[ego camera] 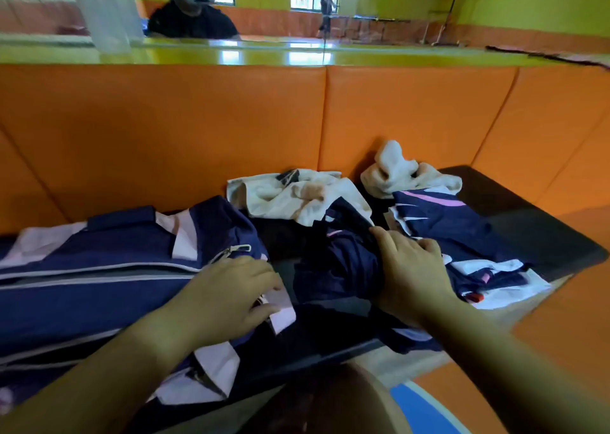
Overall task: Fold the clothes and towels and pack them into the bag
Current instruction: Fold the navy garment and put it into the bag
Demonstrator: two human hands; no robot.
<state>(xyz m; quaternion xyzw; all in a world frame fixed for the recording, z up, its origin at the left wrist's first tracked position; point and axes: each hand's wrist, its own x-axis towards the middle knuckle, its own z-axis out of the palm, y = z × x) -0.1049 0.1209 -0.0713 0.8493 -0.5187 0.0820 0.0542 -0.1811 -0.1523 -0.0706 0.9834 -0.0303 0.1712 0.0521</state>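
Progress: early, by my judgement; nothing on the table looks neatly folded, and whether anything is already in the bag cannot be seen
Bag: one navy bag (109, 255) with pale pink panels lies on its side at the left of the dark table (534, 232); its zip (231, 251) looks partly open; the inside is hidden
Left hand: the left hand (227, 296) lies flat on the end of the bag, fingers loosely spread, gripping nothing that I can see
Right hand: the right hand (412, 275) is closed on the bunched navy garment (336, 268) just beside the bag; fingers curled into the cloth
Garments: two counted; the one in hand, and a navy, white and pink shirt (462, 235) lying crumpled to the right
Towels: two counted; one white towel (284, 199) behind the held garment, another white towel (396, 169) at the far right against the orange padding (198, 136); both rumpled
Left to do: fold both garments and both towels; then pack all four
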